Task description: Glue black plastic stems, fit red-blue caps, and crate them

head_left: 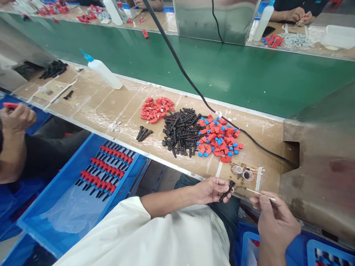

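Observation:
My left hand (pixel 212 190) pinches a small black plastic part (pixel 227 191) with a wider head, held tilted over the table's front edge. In my right hand (pixel 274 218) is a thin cotton swab (pixel 260 194), its tip pointing left toward the black part but apart from it. Just beyond my hands sit two small round pots, a clear one (pixel 237 170) and one with dark contents (pixel 247 175). Farther up lie a heap of black parts (pixel 181 131), a heap of red-and-blue pieces (pixel 220 136) and a heap of red pieces (pixel 157 109).
A black cable (pixel 191 83) hangs across the table. A white squeeze bottle (pixel 105 74) stands at the back left. On the left, a blue tray (pixel 61 188) holds rows of assembled parts. A co-worker's hand (pixel 18 118) shows at the left edge; others work beyond the green partition (pixel 166 55).

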{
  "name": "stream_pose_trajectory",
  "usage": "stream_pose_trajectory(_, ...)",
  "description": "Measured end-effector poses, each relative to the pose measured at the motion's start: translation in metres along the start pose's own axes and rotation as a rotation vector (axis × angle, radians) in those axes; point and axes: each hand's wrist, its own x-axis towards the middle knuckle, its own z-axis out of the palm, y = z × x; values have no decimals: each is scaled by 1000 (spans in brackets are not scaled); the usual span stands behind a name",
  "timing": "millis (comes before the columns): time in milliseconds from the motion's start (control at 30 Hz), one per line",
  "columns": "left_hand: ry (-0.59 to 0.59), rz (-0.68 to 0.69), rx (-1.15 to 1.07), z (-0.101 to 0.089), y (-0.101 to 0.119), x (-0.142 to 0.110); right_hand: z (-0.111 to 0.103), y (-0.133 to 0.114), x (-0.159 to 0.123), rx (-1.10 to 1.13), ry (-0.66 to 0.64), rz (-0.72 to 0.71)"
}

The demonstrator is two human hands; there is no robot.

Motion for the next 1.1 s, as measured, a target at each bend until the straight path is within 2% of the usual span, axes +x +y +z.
stream_pose_trajectory(67,11,-28,-47,-4,0,1,-3,10,8,125,141,118)
stream_pose_trajectory(133,25,-45,-84,-9,-1,2,-5,20,19,54,187,91)
stream_pose_trajectory(200,39,-39,-102,-12,-2,5,-5,30,28,-131,152,2)
stream_pose_trajectory(267,51,-27,-111,-15,-3,6,-3,38,34,-296,57,-77)
stream_pose_trajectory(400,62,-22,-125,-18,-4,7,-3,48,38,-471,-110,-137)
stream_pose_trajectory(467,71,-14,-130,-19,-3,6,-7,46,39,-512,-112,-132)
stream_pose_trajectory(533,70,-9,-141,-21,-1,4,-9,37,40,-526,-18,-130)
stream_pose_trajectory(633,38,-6,-161,-24,3,0,-5,14,45,-533,155,-171)
stream_pose_trajectory(700,21,17,-166,-26,5,-3,6,-5,49,-542,155,-231)
stream_pose_trajectory(800,-9,68,-170,-29,8,-7,31,-27,58,-516,17,-340)
stream_pose_trajectory(933,-52,124,-189,-33,14,-15,69,-37,75,-560,-325,-399)
stream_pose_trajectory(1000,-48,148,-190,-35,17,-22,83,-38,80,-611,-379,-413)
stream_pose_trajectory(1100,-1,198,-191,-41,21,-33,92,-42,73,-622,-364,-438)
